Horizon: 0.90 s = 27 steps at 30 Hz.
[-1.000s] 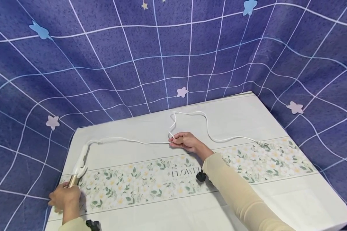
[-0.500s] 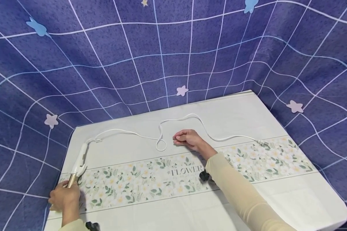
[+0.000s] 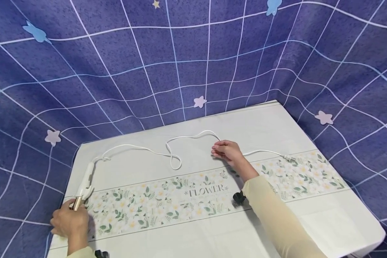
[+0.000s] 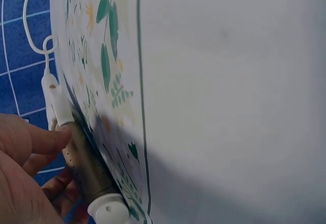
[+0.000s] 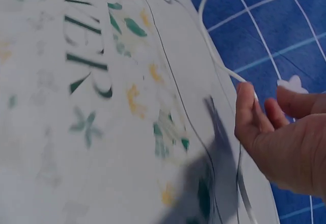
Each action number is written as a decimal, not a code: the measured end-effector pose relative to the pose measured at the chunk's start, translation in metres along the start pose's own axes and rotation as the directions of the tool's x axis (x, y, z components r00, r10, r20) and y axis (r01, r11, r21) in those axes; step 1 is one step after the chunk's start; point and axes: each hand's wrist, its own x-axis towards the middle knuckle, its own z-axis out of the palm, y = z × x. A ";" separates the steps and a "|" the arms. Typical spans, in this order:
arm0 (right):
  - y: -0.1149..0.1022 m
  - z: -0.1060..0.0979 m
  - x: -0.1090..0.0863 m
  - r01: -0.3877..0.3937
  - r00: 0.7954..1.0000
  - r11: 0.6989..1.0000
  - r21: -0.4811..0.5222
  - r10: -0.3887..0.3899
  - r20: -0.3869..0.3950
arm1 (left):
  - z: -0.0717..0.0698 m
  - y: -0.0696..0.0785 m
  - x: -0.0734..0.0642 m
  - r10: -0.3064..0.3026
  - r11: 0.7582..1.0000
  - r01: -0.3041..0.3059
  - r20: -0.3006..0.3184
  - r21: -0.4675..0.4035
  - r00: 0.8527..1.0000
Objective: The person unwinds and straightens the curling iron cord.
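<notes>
At the table's left side lies a curling iron (image 3: 87,182) with a white handle and a bronze barrel (image 4: 86,158). My left hand (image 3: 70,220) grips its barrel, thumb on top and fingers beneath in the left wrist view. A white cord (image 3: 142,147) runs from the handle across the table, makes a small loop near the middle, and ends in a plug (image 3: 288,158) at the right. My right hand (image 3: 229,152) is at the cord right of the loop and hides a stretch of it. Its fingers are loosely bent, with a gap between thumb and fingers in the right wrist view.
The white table cover (image 3: 142,233) has a floral band (image 3: 161,200) with the word FLOWER. A blue gridded curtain (image 3: 148,71) with star shapes hangs behind the table and along both sides. The left hand is close to the table's left edge.
The right hand has let go of the cord near the middle and moved right along it. A small loop now lies where the hand was. The left hand keeps its grip on the curling iron.
</notes>
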 end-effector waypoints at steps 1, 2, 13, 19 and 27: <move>-0.001 -0.004 -0.003 -0.013 1.000 1.000 0.005 0.013 -0.024 | 0.000 0.000 0.000 0.004 1.000 -0.004 -0.004 0.000 1.000; -0.001 -0.008 -0.006 -0.020 0.999 1.000 0.012 0.021 -0.044 | 0.000 0.000 0.000 0.008 1.000 -0.008 -0.009 -0.001 1.000; -0.003 -0.054 -0.041 -0.115 0.982 0.993 0.025 0.118 -0.148 | -0.003 -0.002 -0.001 0.016 1.000 -0.015 -0.018 0.016 1.000; -0.001 -0.076 -0.048 -0.136 0.968 0.983 0.122 0.158 -0.193 | -0.005 -0.004 -0.001 0.046 0.999 -0.045 -0.040 0.026 0.998; -0.007 -0.082 -0.038 -0.089 0.963 0.922 0.377 0.176 -0.203 | 0.000 -0.003 0.000 0.059 0.997 -0.059 -0.012 0.051 0.998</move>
